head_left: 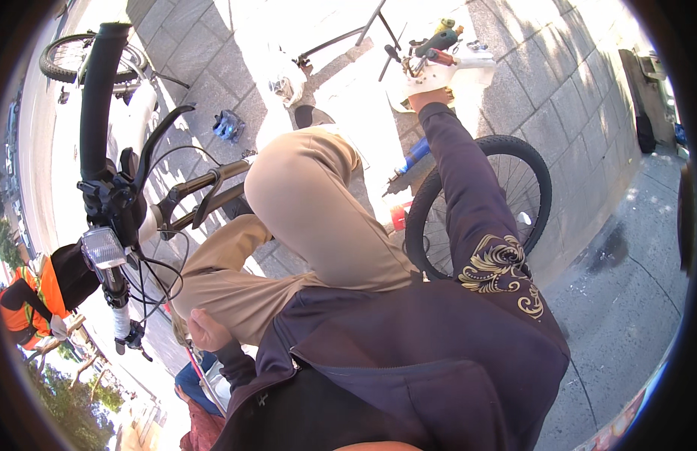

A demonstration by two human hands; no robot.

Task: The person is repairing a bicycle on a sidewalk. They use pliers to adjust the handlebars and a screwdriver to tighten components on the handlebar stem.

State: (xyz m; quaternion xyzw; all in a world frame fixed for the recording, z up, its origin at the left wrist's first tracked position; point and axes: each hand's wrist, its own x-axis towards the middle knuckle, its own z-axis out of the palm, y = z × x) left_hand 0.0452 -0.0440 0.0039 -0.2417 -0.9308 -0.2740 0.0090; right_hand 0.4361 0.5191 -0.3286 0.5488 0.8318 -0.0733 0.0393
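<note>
My right arm stretches far forward, and my right hand (429, 99) is at the near edge of a white tool tray (468, 75). Its fingers are hidden or washed out by glare, so its grip does not show. A red-handled tool (440, 57) and a dark green bottle-like item (436, 41) are in the tray among other tools. My left hand (208, 331) hovers by my thigh, loosely curled, with nothing visible in it. Just beyond it stands a bicycle handlebar with a black grip (95, 98), a brake lever (157, 143) and a clear lamp or reflector (103, 248).
A bicycle wheel (545, 180) is under my right forearm. Near it lies a blue tube-shaped object (414, 156). A crumpled blue item (228, 126) lies on the paving, with another bicycle wheel (59, 62) at far left. A person in an orange vest (44, 289) is at left.
</note>
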